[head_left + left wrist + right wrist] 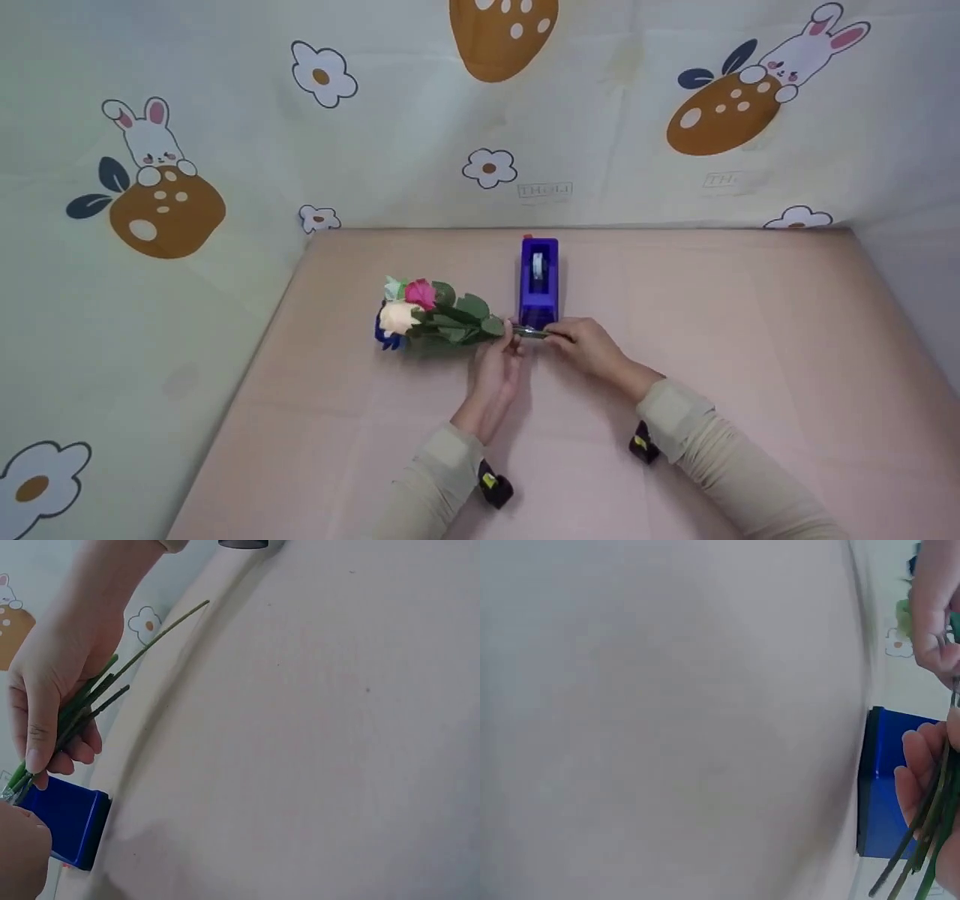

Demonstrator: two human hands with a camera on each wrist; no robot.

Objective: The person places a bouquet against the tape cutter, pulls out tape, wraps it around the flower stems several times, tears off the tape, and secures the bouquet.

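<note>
A bunch of artificial flowers (400, 317), in cream, pink, pale green and blue, lies sideways with its heads to the left. My left hand (495, 371) pinches the stems just below the green leaves (457, 322). Further right, my right hand (589, 349) grips the lower stems, whose loose ends (112, 679) stick out past the palm in the left wrist view. A shiny clear strip, apparently tape (531, 331), lies on the stems between the two hands. Right behind them stands a blue tape dispenser (539, 300) with a roll in it.
The pinkish table cover (750, 337) spreads around the hands. A pale printed wall (397, 150) rises along the table's back and left edges. Black wrist devices (495, 486) hang beside both sleeves.
</note>
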